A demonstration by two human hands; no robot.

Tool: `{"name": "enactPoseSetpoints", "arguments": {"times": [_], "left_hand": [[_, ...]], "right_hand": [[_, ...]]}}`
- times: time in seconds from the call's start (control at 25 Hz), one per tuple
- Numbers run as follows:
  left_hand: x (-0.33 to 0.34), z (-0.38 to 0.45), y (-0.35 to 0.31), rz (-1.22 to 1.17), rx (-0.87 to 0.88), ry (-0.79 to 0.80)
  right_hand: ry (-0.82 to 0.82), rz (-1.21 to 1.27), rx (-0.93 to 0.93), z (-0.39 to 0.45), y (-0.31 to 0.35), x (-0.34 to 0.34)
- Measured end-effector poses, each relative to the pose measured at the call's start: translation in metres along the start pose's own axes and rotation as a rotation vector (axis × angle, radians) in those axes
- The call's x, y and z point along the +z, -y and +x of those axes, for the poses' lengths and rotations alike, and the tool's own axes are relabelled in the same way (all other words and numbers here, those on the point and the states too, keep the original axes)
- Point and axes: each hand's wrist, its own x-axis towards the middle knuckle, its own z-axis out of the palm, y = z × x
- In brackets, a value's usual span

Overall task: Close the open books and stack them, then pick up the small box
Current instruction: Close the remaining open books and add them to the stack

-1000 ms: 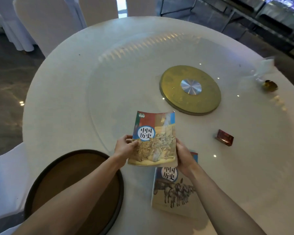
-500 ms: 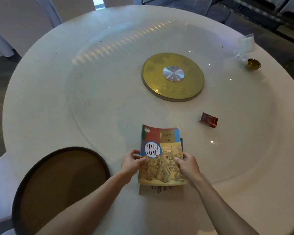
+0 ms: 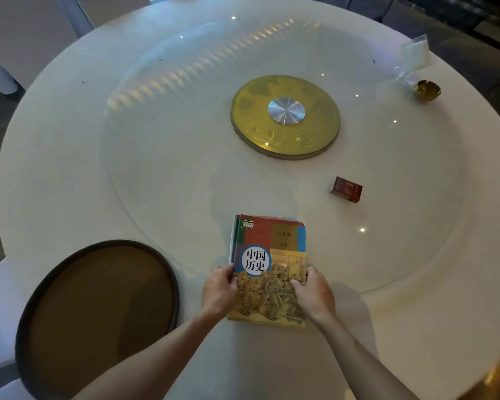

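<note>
The closed top book (image 3: 267,267) lies flat on another book, whose edges peek out at its left and far sides, on the white table (image 3: 70,174). Its long axis runs away from the person. The cover reads 中国历史 and 八年级. The left hand (image 3: 218,290) and right hand (image 3: 313,293) press its side edges with fingers curled. The small red box (image 3: 346,189) sits apart, farther right.
</note>
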Motion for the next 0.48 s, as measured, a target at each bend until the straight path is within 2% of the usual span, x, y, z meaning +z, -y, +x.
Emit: {"name": "enactPoseSetpoints", "arguments": {"times": [0.24, 0.48], "left_hand": [[0.0010, -0.0045, 0.0089, -0.011, -0.059, -0.062], [0.0010, 0.0012, 0.0070, -0.026, -0.027, 0.007]], "right_hand": [[0.039, 0.028, -0.109, -0.0011, -0.0010, -0.0032], [0.069, 0.071, -0.047, 0.0081, -0.0041, -0.0031]]}}
